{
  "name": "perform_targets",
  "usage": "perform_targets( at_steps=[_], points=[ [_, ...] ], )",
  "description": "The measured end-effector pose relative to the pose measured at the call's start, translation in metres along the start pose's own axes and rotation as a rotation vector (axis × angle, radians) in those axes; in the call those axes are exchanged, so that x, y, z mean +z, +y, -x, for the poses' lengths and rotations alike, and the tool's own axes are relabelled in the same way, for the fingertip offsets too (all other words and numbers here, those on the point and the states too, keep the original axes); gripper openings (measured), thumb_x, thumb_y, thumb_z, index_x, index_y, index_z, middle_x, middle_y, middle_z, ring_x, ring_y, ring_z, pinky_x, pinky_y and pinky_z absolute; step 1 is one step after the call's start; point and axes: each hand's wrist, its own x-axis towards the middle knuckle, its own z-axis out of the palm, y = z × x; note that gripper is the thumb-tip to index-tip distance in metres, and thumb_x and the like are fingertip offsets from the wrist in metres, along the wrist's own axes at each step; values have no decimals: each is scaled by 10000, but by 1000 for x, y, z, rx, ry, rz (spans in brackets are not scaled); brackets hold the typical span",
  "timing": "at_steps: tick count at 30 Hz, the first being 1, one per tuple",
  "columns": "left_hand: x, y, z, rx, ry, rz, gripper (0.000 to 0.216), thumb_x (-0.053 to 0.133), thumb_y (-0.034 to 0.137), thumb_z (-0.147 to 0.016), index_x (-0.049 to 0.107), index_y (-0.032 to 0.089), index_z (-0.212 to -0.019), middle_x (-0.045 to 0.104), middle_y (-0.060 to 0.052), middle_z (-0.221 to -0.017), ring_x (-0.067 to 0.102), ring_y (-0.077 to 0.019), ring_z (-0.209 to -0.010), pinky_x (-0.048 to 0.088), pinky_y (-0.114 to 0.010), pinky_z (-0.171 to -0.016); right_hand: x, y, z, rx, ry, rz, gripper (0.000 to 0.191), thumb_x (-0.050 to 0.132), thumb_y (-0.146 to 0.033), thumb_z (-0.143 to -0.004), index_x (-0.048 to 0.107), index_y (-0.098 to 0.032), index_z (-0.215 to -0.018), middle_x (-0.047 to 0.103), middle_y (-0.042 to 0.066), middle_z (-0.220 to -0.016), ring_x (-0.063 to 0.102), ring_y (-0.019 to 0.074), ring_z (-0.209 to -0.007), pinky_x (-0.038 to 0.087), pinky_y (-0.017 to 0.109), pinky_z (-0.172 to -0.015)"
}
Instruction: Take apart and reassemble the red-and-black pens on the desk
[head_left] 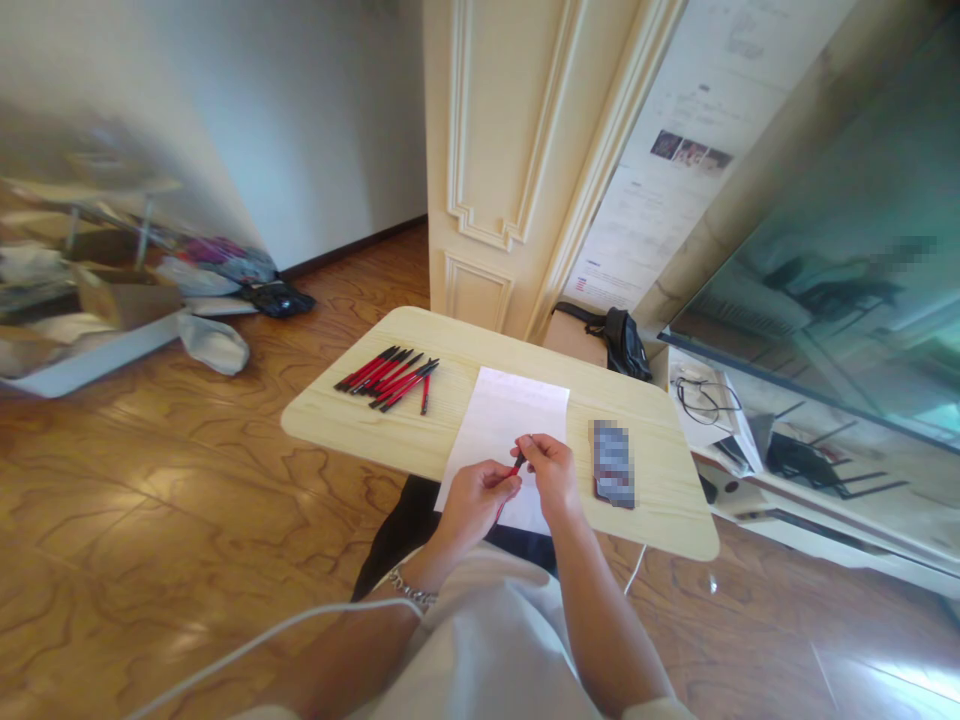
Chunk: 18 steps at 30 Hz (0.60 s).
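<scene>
Above a white sheet of paper (517, 400), both hands meet on one red and black pen (514, 471). My left hand (478, 497) is closed around its red barrel, thumb on top. The fingers of my right hand (551, 475) pinch the pen's black upper end. Whether a cap is on or being turned cannot be made out. At the left of the small wooden table (420, 440) lies a row of several red and black pens (386, 375), side by side. A phone (613, 465) with a blurred screen rests right of the paper.
A white cable (300, 612) runs past my left wrist. Right of the table stand a black bag (626, 345), a router (806, 462) and a large dark screen (847, 240). Boxes and bags (127, 290) lie on the wooden floor at left.
</scene>
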Motion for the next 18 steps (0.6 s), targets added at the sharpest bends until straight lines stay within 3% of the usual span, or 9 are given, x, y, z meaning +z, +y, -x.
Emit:
perform_targets(
  at_steps=[7,12,15,18],
  points=[
    [1,16,-6,55,-56,194,289,681,370,-732,625,140,-898,712,-82,-811,664,-198,-767,500,-301,-713,-8,-10,6,-64,-78,-30,365,523,-478,-833,653,-193,-1020,674,73,-916,587,167,-781,435,258,-601],
    [3,35,-7,114,31,377,327,652,409,-770,528,155,-935,715,-111,-905,663,-224,-900,487,-400,-861,-18,-8,17,-87,-42,56,328,560,-487,-814,641,-186,-919,653,50,-804,575,157,-713,433,260,-591],
    [5,37,-7,114,70,464,322,671,396,-758,510,172,-925,716,-97,-930,660,-209,-916,469,-418,-905,-13,0,26,-18,-72,-126,267,632,-431,-779,610,-193,-898,607,7,-686,539,126,-599,412,247,-546],
    [8,34,-6,99,65,511,299,688,358,-749,547,161,-924,705,-103,-983,646,-212,-959,460,-410,-922,-1,5,30,29,6,-390,210,678,-358,-754,596,-203,-869,552,-30,-631,505,96,-558,397,224,-528]
  ],
)
